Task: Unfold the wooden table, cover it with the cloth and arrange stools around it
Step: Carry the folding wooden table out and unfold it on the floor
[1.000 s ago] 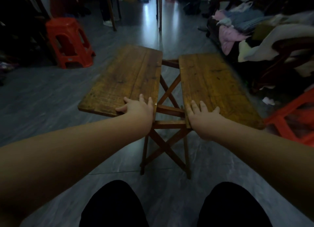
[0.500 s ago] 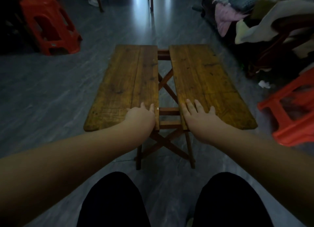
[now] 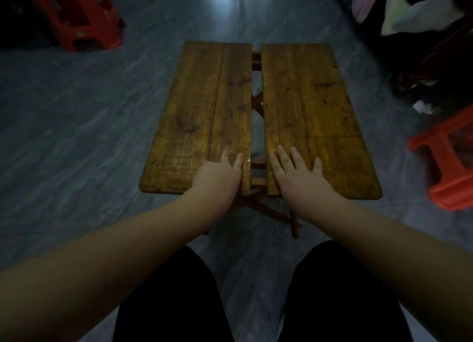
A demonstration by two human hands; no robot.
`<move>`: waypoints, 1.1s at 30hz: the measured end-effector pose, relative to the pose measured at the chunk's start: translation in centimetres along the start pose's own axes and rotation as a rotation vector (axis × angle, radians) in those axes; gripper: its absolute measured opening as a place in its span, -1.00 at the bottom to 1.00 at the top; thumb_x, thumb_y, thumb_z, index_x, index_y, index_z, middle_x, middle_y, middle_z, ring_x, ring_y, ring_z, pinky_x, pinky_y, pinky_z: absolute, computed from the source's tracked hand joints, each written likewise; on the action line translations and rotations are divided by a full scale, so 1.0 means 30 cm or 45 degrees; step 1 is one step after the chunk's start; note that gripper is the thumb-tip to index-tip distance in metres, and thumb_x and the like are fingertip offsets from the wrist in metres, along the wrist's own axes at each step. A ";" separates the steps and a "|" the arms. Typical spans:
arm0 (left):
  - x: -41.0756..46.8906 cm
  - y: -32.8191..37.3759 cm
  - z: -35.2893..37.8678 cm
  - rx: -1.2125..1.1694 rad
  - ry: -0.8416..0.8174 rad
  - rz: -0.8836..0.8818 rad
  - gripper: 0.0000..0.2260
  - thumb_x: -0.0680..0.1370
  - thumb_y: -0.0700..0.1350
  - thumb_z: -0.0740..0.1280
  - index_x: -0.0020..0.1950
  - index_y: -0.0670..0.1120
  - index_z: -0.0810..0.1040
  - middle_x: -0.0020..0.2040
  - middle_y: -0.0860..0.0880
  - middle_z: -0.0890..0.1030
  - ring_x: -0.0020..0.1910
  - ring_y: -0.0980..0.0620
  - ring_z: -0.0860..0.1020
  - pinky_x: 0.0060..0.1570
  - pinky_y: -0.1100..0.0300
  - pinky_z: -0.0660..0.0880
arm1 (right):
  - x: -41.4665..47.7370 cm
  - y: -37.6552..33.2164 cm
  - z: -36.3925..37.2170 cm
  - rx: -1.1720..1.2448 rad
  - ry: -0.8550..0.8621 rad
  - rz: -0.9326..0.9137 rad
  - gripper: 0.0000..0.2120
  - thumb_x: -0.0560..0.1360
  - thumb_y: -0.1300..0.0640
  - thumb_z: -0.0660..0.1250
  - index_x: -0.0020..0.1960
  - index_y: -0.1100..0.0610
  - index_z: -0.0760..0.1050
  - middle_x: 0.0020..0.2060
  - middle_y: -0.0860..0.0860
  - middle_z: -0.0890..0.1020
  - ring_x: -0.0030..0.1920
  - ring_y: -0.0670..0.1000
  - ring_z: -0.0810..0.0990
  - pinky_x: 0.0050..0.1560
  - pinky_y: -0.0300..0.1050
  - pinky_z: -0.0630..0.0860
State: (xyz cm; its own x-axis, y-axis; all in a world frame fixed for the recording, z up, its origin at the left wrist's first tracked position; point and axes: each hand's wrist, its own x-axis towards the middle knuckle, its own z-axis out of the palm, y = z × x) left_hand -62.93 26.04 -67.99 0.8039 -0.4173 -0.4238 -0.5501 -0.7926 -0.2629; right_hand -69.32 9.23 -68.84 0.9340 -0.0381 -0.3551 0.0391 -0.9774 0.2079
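Pressing both leaves of the wooden table [image 3: 202, 111] down flat.
L hand [image 3: 220, 175] & R hand [image 3: 297, 172] lie palm-down, fingers straight, gripping nothing. Each is on its own leaf right beside the centre gap, prob. to level the halves w/ even weight over the crossed legs [image 3: 268, 211]. Table stands just in front of the person's knees, narrow gap btw leaves. Left red stool [image 3: 76, 16] & right red stool [image 3: 445, 162] sit well apart, not yet arranged; no cloth on top.

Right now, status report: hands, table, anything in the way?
Left hand, right hand flat on wooden table. Halves spread, gap down middle. No cloth on it; red stools aside.
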 end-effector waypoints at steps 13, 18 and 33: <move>-0.009 0.083 0.049 0.031 0.089 0.062 -0.17 0.61 0.05 0.28 0.60 0.00 -0.29 0.62 -0.19 -0.08 0.33 -0.39 0.42 -0.02 -0.03 0.58 | 0.016 0.013 0.133 0.190 0.115 0.013 -0.02 0.55 0.01 0.34 0.56 0.00 -0.42 0.58 0.00 -0.32 0.57 0.13 -0.30 0.44 0.45 -0.16; 0.008 0.118 0.058 0.013 0.098 0.043 -0.23 0.64 0.01 0.23 0.60 -0.01 -0.29 0.62 -0.19 -0.08 0.38 -0.44 0.35 0.01 -0.05 0.57 | 0.036 0.018 0.172 0.186 0.172 0.010 -0.01 0.54 -0.06 0.35 0.57 0.00 -0.40 0.59 0.00 -0.29 0.58 0.13 -0.26 0.44 0.45 -0.15; 0.053 0.178 0.102 -0.009 0.153 0.050 -0.35 0.68 -0.02 0.12 0.60 -0.08 -0.25 0.60 -0.27 -0.02 0.37 -0.51 0.33 -0.07 -0.05 0.57 | 0.073 0.047 0.201 0.264 0.178 -0.047 -0.16 0.57 0.10 0.21 0.59 0.03 -0.34 0.59 0.02 -0.27 0.58 0.14 -0.29 0.45 0.47 -0.17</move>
State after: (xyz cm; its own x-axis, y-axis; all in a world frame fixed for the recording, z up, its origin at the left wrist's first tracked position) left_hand -65.27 22.50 -72.71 0.8034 -0.4977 -0.3269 -0.5802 -0.7777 -0.2419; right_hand -69.37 6.52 -74.83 0.9738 0.0133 -0.2268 0.0138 -0.9999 0.0009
